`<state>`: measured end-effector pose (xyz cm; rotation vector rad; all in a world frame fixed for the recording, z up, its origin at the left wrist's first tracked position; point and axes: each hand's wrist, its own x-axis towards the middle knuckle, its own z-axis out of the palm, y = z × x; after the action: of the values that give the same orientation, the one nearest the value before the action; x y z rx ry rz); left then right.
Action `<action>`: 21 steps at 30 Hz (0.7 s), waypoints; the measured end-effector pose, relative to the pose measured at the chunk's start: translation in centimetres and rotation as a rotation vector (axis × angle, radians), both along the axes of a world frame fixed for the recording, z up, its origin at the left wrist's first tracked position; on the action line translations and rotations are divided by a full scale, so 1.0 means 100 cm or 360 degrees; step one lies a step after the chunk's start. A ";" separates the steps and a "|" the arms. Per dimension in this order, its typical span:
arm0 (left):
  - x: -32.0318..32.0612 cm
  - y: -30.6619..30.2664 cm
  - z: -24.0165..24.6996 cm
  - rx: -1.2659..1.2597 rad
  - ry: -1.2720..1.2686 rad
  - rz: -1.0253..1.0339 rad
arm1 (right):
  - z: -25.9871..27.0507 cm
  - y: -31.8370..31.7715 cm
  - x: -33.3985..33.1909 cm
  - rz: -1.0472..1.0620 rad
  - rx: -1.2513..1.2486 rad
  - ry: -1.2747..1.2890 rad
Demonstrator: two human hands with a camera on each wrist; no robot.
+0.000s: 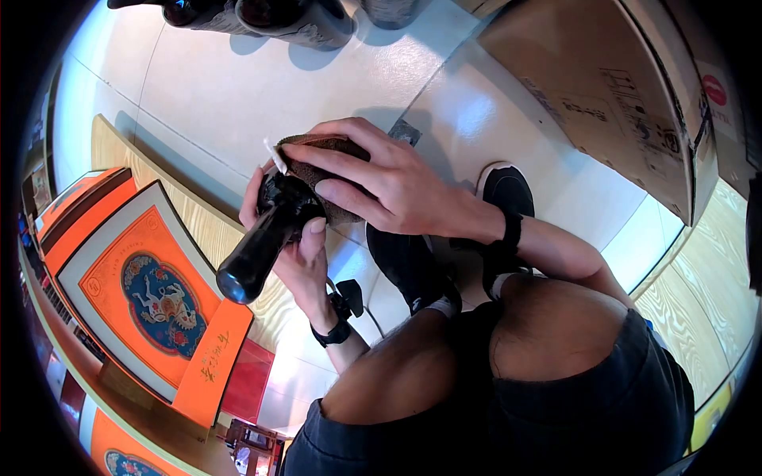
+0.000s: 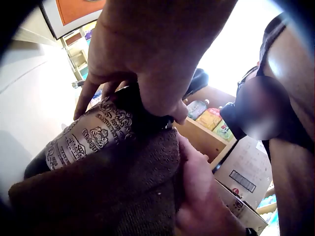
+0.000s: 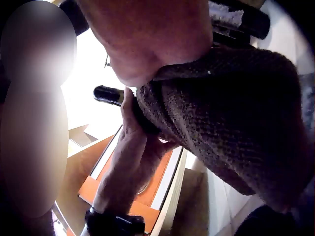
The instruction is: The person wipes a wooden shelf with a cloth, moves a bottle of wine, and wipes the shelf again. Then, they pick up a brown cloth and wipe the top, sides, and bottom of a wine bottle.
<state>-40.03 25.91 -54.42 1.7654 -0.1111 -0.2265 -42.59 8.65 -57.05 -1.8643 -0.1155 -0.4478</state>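
A dark glass bottle (image 1: 252, 258) is tilted with its capped neck toward the lower left. My left hand (image 1: 300, 266) grips it around the shoulder, thumb on the near side. An embossed silvery label (image 2: 91, 135) shows on its body in the left wrist view. Against the bottle's body, my right hand (image 1: 389, 178) holds a brown textured cloth (image 3: 231, 118), its fingers bent over the fabric. The cloth covers part of the bottle and hangs wide in the right wrist view. A small white strip (image 1: 275, 155) sticks out beside the cloth, near the bottle's shoulder.
Several dark bottles (image 1: 298, 24) stand on the tiled floor at the top. To the left, orange gift boxes (image 1: 163, 297) rest by a wooden shelf edge (image 1: 167, 170). A large cardboard carton (image 1: 591, 95) stands at the right, beyond the person's shoes (image 1: 508, 190).
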 end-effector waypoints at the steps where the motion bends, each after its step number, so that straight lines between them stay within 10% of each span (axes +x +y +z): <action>1: -0.001 0.000 0.000 0.0012 0.0013 0.0022 | 0.000 0.001 0.001 0.0034 -0.0009 -0.0014; 21: 0.001 -0.010 -0.002 0.0093 -0.0188 0.0024 | -0.034 0.010 -0.008 0.0030 0.0117 0.0384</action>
<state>-39.95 24.92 -54.62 1.8371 -0.1778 -0.1150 -43.37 9.61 -60.43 -1.8283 0.0452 -0.2089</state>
